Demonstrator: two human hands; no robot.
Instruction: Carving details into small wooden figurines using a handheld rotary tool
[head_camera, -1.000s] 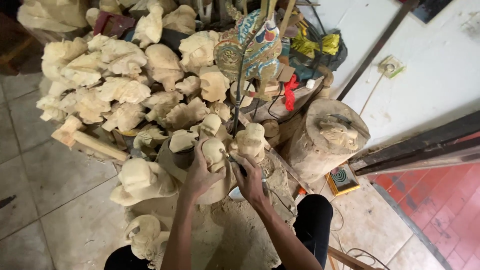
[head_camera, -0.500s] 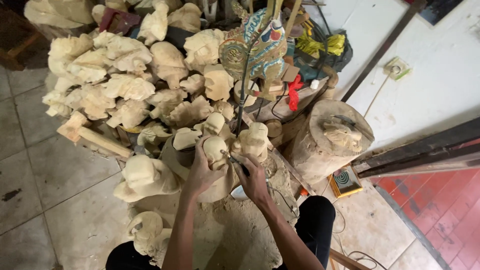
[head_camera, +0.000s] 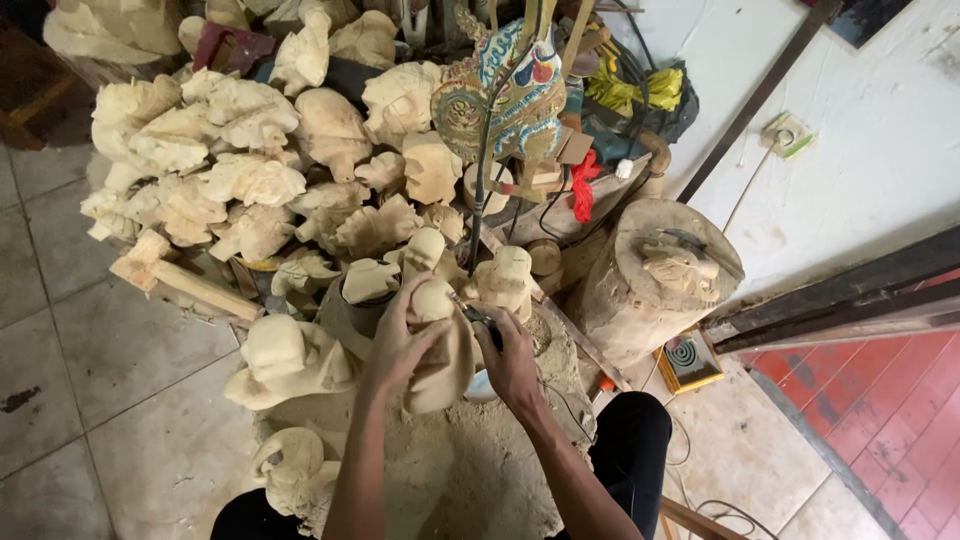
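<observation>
Here the left hand is wrapped around a pale wooden carving, gripping its rounded upper part, while the right hand is closed on a thin dark tool whose tip meets the carving's top. The carving sits just in front of the big log stump, above a mound of sawdust. It looks stiff, light, dry, with fine edges likely brittle; the thick body seems the safest hold.

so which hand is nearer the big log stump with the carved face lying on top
Right. The right hand is just left of the log stump, holding a small tool. The left hand is farther left, gripping the pale wooden carving.
</observation>
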